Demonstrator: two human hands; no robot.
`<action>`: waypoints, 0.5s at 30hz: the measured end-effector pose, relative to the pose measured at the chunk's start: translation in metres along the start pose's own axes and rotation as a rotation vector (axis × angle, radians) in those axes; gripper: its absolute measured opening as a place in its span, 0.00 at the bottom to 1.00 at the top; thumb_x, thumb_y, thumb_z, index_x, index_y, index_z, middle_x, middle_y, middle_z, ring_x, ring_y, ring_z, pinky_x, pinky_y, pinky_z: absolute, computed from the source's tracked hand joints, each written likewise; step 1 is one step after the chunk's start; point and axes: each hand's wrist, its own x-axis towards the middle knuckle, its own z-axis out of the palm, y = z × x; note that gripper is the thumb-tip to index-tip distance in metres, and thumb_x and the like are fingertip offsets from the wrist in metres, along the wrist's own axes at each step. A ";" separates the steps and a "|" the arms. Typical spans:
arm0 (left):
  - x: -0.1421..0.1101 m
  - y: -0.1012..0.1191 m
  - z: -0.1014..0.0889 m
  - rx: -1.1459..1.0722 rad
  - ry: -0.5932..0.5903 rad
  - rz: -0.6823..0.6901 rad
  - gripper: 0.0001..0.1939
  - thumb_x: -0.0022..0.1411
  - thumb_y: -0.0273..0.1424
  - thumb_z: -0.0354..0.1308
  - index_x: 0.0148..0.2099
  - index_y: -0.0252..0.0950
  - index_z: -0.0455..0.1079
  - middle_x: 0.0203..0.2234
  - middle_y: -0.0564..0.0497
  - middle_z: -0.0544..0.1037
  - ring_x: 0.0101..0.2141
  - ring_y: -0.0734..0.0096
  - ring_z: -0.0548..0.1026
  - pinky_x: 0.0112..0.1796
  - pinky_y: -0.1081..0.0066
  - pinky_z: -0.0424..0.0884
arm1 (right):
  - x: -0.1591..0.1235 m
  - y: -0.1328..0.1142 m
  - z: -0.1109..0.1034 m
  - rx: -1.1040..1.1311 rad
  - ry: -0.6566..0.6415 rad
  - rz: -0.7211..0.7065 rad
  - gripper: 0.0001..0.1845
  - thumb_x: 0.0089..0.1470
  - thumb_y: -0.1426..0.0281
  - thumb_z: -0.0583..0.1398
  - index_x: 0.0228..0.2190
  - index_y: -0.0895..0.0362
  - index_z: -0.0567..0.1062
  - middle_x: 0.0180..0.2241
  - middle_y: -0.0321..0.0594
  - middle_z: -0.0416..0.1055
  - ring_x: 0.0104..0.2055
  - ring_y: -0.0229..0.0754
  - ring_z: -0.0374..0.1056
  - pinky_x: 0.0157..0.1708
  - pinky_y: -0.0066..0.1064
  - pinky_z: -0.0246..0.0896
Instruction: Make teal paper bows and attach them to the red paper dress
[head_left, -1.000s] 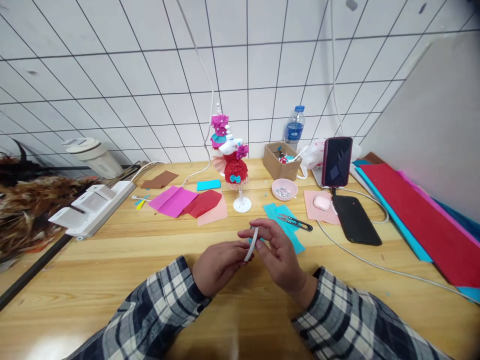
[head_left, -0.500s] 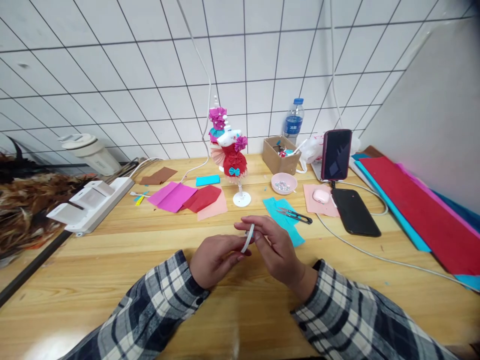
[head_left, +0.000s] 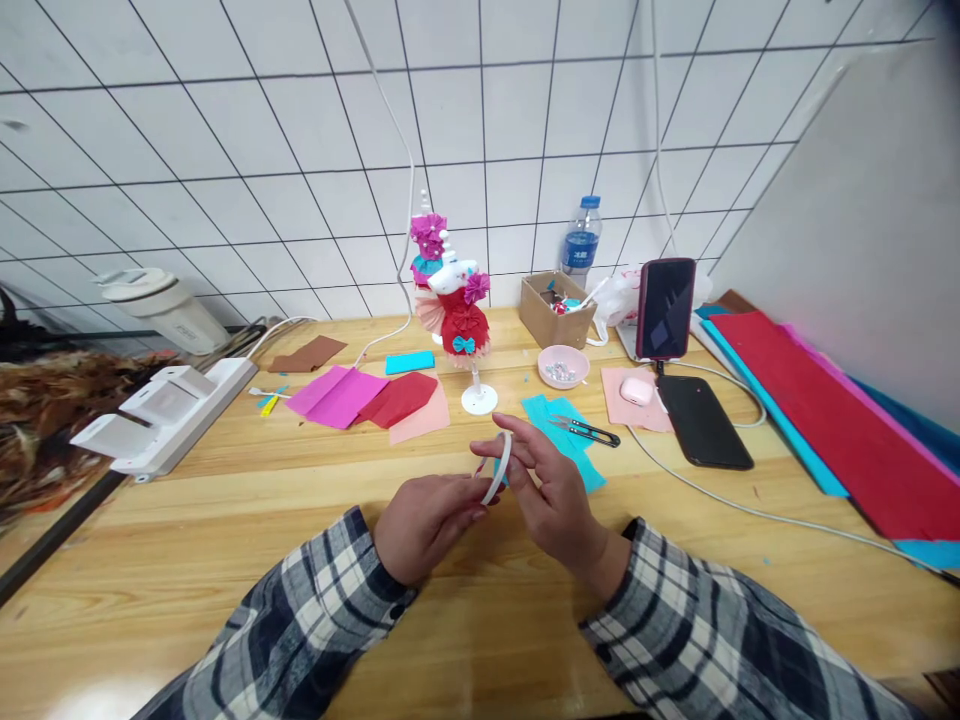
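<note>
Between my hands is a narrow white ring (head_left: 503, 468), tilted, that looks like a thin roll of tape. My left hand (head_left: 427, 522) pinches its lower edge between thumb and fingers. At its upper right side, my right hand (head_left: 553, 492) grips it, with the index finger raised and other fingers reaching behind or through the ring. Just beyond stands a small dress form (head_left: 465, 318) in red crepe paper with a blue bow, on a white round base. Blue crepe paper pieces (head_left: 587, 470) lie beyond my right hand, with thread snips (head_left: 585, 431) on top.
Purple paper (head_left: 336, 394), red paper (head_left: 399, 399) and a folded blue strip (head_left: 409, 362) lie left of the dress form. Behind are a pink bowl of beads (head_left: 563, 367) and a cardboard box (head_left: 556, 309). Phones (head_left: 706, 421), a cable, and a power strip (head_left: 169, 412) flank the work area.
The white ring has turned so that its opening shows more. My right index finger has lifted higher over it. The whole view has shifted slightly.
</note>
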 end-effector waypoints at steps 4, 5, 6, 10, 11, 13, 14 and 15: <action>0.001 0.000 0.001 -0.032 0.030 -0.040 0.18 0.65 0.22 0.44 0.53 0.39 0.66 0.43 0.49 0.79 0.42 0.71 0.78 0.41 0.72 0.73 | 0.000 -0.001 0.000 0.021 0.014 -0.025 0.25 0.63 0.69 0.50 0.60 0.50 0.55 0.46 0.42 0.76 0.53 0.44 0.69 0.52 0.42 0.64; 0.001 -0.001 0.001 -0.055 0.025 -0.045 0.18 0.65 0.22 0.44 0.53 0.39 0.66 0.44 0.48 0.79 0.43 0.71 0.77 0.43 0.72 0.72 | 0.000 -0.001 0.000 0.017 0.008 -0.022 0.25 0.63 0.69 0.50 0.60 0.50 0.55 0.46 0.42 0.76 0.52 0.44 0.69 0.52 0.42 0.64; 0.002 -0.001 0.001 -0.069 0.015 -0.047 0.17 0.65 0.22 0.45 0.52 0.39 0.66 0.44 0.48 0.78 0.44 0.70 0.76 0.45 0.70 0.72 | 0.000 -0.001 -0.001 0.008 0.000 -0.020 0.25 0.63 0.70 0.50 0.60 0.50 0.55 0.46 0.41 0.76 0.52 0.44 0.69 0.52 0.42 0.64; 0.005 0.000 0.000 -0.078 -0.086 -0.023 0.14 0.65 0.29 0.49 0.52 0.37 0.66 0.44 0.46 0.78 0.48 0.62 0.74 0.55 0.56 0.64 | 0.001 -0.001 -0.003 -0.088 -0.020 -0.066 0.26 0.62 0.73 0.51 0.60 0.51 0.57 0.46 0.41 0.76 0.51 0.43 0.68 0.54 0.43 0.61; 0.005 0.000 -0.001 -0.072 -0.093 -0.022 0.14 0.65 0.29 0.49 0.52 0.37 0.67 0.43 0.46 0.79 0.48 0.62 0.74 0.56 0.55 0.63 | 0.001 -0.001 -0.003 -0.116 -0.020 -0.087 0.26 0.62 0.74 0.51 0.60 0.51 0.57 0.46 0.41 0.76 0.52 0.43 0.68 0.54 0.44 0.60; 0.006 0.001 -0.001 -0.053 -0.064 -0.026 0.14 0.66 0.27 0.47 0.51 0.38 0.68 0.43 0.46 0.79 0.47 0.63 0.75 0.54 0.58 0.66 | 0.001 -0.003 -0.003 -0.155 -0.021 -0.125 0.27 0.61 0.74 0.52 0.60 0.51 0.57 0.45 0.40 0.76 0.52 0.44 0.67 0.55 0.44 0.58; 0.006 0.001 0.000 -0.041 -0.036 -0.017 0.15 0.66 0.25 0.46 0.51 0.38 0.68 0.44 0.46 0.79 0.47 0.64 0.75 0.53 0.60 0.68 | 0.000 -0.004 -0.003 -0.160 -0.019 -0.136 0.27 0.61 0.74 0.52 0.60 0.51 0.57 0.45 0.40 0.77 0.52 0.44 0.67 0.55 0.44 0.58; 0.007 0.000 0.000 -0.030 -0.011 0.003 0.17 0.66 0.24 0.45 0.52 0.37 0.68 0.46 0.45 0.78 0.48 0.65 0.75 0.51 0.62 0.69 | 0.000 -0.005 -0.003 -0.151 -0.015 -0.137 0.27 0.61 0.74 0.52 0.60 0.51 0.57 0.45 0.40 0.77 0.52 0.44 0.67 0.55 0.45 0.58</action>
